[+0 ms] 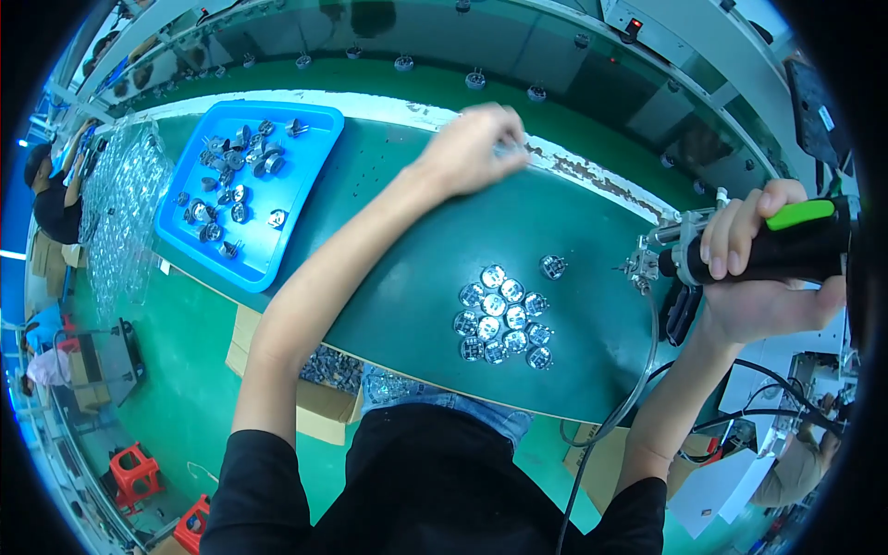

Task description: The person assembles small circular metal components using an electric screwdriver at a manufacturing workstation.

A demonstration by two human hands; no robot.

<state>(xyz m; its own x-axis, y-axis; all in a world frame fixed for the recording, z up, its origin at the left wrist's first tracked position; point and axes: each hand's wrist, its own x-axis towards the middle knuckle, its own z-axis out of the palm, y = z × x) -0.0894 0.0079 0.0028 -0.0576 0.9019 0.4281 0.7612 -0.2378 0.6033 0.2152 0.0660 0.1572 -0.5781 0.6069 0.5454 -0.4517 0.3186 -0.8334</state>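
My left hand [474, 153] reaches over the far edge of the green bench, its fingers curled in. It is slightly blurred, and whatever it may hold is hidden. On the right, my right hand [754, 301] wraps round a black handheld tool [803, 248] with a green patch. A metal nozzle [638, 266] at the tool's tip points left over the bench. Between my arms lies a cluster of small round metal components [490, 326], set close together with circuit-like faces up. One more round component [552, 267] sits just apart, toward the nozzle.
A blue tray [319, 129] at the left holds loose round components. Beyond the worn white bench edge, a green conveyor [425, 83] carries spaced components. A grey hose [647, 351] hangs from the nozzle. Clear plastic packaging [125, 203] lies far left, near another person [55, 208].
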